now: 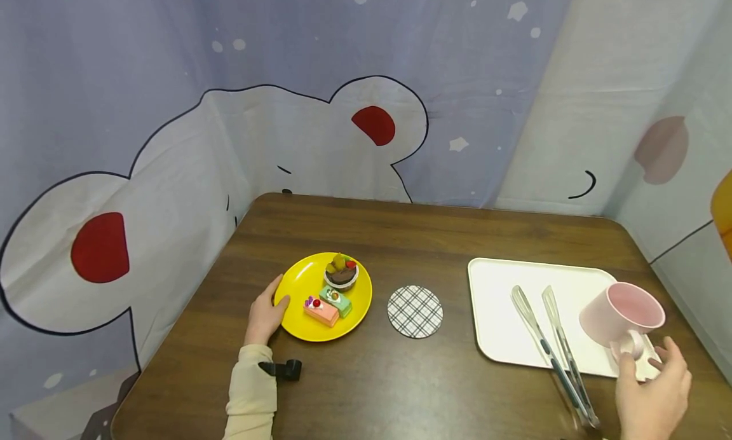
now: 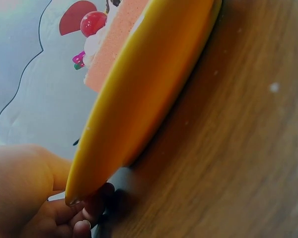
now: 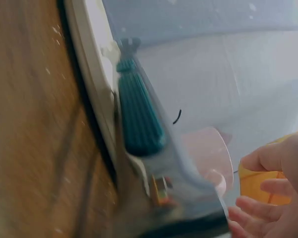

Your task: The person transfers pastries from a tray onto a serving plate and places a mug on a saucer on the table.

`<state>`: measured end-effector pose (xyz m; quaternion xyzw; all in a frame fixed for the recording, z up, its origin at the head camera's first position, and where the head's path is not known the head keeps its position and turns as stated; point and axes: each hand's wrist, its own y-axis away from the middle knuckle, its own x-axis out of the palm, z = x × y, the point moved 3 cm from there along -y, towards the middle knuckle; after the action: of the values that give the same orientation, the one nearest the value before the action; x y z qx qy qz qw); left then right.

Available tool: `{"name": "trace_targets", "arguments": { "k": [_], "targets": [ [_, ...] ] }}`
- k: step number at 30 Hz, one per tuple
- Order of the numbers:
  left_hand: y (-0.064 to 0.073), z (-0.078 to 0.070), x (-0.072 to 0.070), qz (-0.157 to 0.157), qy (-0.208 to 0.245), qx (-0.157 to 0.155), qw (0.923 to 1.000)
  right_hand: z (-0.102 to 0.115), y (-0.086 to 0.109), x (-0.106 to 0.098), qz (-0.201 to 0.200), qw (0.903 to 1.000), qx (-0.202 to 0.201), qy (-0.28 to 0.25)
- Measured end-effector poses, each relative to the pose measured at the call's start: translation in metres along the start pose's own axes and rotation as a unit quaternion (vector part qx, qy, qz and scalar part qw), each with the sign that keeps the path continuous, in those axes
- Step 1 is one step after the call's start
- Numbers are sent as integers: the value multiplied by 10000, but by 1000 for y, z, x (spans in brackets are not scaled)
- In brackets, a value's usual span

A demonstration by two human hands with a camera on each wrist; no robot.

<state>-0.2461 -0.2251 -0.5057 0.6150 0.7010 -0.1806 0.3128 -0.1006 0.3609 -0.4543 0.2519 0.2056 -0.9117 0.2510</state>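
Observation:
My left hand [image 1: 267, 311] grips the left rim of a yellow plate [image 1: 294, 306], thumb over the edge and fingers curled beneath it in the left wrist view. On the plate are a pink toy cake slice [image 1: 322, 311], a green one [image 1: 336, 300] and a chocolate cupcake [image 1: 341, 276] with fruit on top. To the right, my right hand [image 1: 654, 392] has its fingers spread beside the handle of a pink mug [image 1: 609, 316]. The mug is at the right end of a white tray [image 1: 494, 300]. Metal tongs with dark teal grips [image 3: 139, 114] lie across the tray's front edge.
A round checked coaster [image 1: 415, 311] lies between plate and tray on the brown wooden table [image 1: 377, 389]. A printed curtain [image 1: 457, 77] hangs behind the table and along its sides.

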Motion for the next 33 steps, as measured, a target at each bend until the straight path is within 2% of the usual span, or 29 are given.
{"name": "trace_targets", "arguments": {
  "k": [5, 13, 16, 21, 23, 28, 31, 33],
  "targets": [
    [-1, 1, 0, -13, 12, -13, 10000, -8, -12, 3, 402, 9984, 383, -122],
    [-1, 2, 1, -21, 0, -10, 10000, -16, -19, 15, 751, 9956, 445, -334],
    [-1, 3, 1, -24, 23, -46, 10000, -19, -21, 18, 784, 9953, 461, -321],
    [-1, 2, 3, -38, 31, -48, 10000, -31, -26, 19, 788, 9921, 905, -360],
    [-2, 2, 3, -41, 28, -40, 10000, -34, -28, 20, 771, 9917, 959, -364],
    [-3, 2, 2, -39, -2, -47, 10000, -32, -24, 23, 710, 9854, 825, -1307],
    [-3, 2, 2, -56, -33, -32, 10000, -33, -23, 26, 616, 9735, 762, -2066],
    [-3, 3, 2, -53, -41, -33, 10000, -34, -22, 27, 578, 9671, 749, -2361]
  ]
}}
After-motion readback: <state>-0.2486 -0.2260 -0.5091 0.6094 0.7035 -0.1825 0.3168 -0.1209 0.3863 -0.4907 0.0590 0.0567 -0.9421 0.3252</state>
